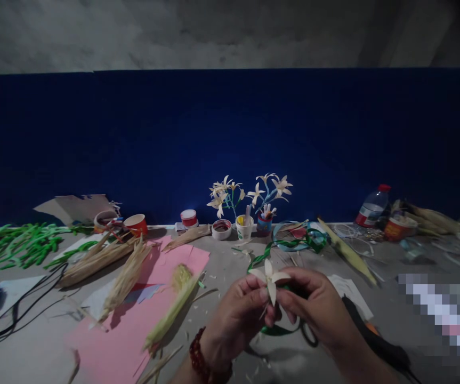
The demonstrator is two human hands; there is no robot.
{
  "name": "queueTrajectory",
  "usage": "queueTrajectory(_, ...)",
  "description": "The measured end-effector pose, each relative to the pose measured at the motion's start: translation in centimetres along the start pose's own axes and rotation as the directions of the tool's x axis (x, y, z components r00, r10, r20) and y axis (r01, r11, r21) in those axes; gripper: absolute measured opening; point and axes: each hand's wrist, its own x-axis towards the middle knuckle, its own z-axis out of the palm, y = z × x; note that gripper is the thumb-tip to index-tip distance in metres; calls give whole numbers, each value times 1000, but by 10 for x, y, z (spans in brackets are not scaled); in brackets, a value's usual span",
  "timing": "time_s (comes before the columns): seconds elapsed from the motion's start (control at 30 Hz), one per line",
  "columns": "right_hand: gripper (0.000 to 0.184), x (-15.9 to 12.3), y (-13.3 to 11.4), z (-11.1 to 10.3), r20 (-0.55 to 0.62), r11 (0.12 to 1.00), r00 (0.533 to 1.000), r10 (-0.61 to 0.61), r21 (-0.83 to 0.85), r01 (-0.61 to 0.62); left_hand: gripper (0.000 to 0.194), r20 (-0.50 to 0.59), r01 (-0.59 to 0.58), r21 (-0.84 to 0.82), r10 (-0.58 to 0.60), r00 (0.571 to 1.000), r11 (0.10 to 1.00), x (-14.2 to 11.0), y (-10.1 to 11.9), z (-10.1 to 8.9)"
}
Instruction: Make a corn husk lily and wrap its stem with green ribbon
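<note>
Before me I hold a small cream flower (269, 279) with narrow pointed petals, which looks made of corn husk. My left hand (240, 304) is closed, its fingertips pinching the flower's base from the left. Closed as well, my right hand (313, 301) has its thumb and fingers at the flower's right side, on a green ribbon (278, 330). That ribbon loops below the hands and also runs up behind them onto the table. The stem and the exact finger contact are mostly hidden. A red bead bracelet (200, 354) circles my left wrist.
Finished-looking flowers (222, 193) stand in a white cup (244, 228) against the blue partition (153, 138). Pink paper (105, 341) with corn husks (171, 309) lies left, near green fuzzy stems (33, 242). A bottle (373, 205) and a dark-handled tool (373, 341) are right.
</note>
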Motion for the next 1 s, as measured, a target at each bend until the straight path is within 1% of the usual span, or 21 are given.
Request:
queueTrajectory(0.07, 21, 0, 0, 0, -54, 998, 998, -43, -45, 41, 17, -77, -105, 25, 106, 991, 994, -2, -3, 1)
queueTrajectory(0.17, 23, -1, 0, 0, -119, 989, 991, -66, -136, 49, 7, -156, -260, 175, 287, 945, 950, -8, -7, 2)
queueTrajectory(0.23, 19, 0, 1, 1, -124, 981, 990, -73, -187, 49, 5, -179, -309, 260, 360, 916, 915, -12, -8, 3)
queueTrajectory(0.33, 15, 0, 2, 2, -129, 968, 986, -104, -242, 71, 10, -195, -316, 341, 395, 898, 885, -15, -6, 4)
queueTrajectory(0.4, 15, 0, 2, 2, -140, 956, 983, -117, -285, 73, 11, -201, -305, 377, 398, 895, 875, -17, -4, 4)
queueTrajectory(0.5, 13, -1, 3, 3, -142, 946, 983, -117, -316, 67, 10, -212, -296, 383, 396, 894, 875, -17, -4, 4)
queueTrajectory(0.6, 11, -3, 3, 3, -126, 965, 988, -92, -256, 57, 9, -211, -286, 342, 370, 905, 895, -17, -6, 2)
queueTrajectory(0.7, 14, -3, 2, 3, -80, 984, 995, -67, -171, 52, 9, -207, -265, 250, 319, 925, 931, -16, -7, 3)
queueTrajectory(0.77, 15, -2, 1, 2, -46, 993, 998, -51, -109, 45, 10, -182, -246, 167, 275, 944, 955, -15, -6, 5)
queueTrajectory(0.87, 13, 0, -1, 2, 8, 1000, 1000, -8, 8, 7, 13, -114, -205, 66, 211, 971, 977, -13, -2, 8)
queueTrajectory(0.93, 15, 2, -2, 1, 47, 998, 999, 22, 64, -25, 17, -62, -165, 39, 167, 984, 985, -12, 2, 9)
queueTrajectory(1.0, 18, 2, -2, 1, 76, 996, 996, 45, 76, -51, 20, -5, -118, 39, 119, 993, 992, -10, 7, 9)
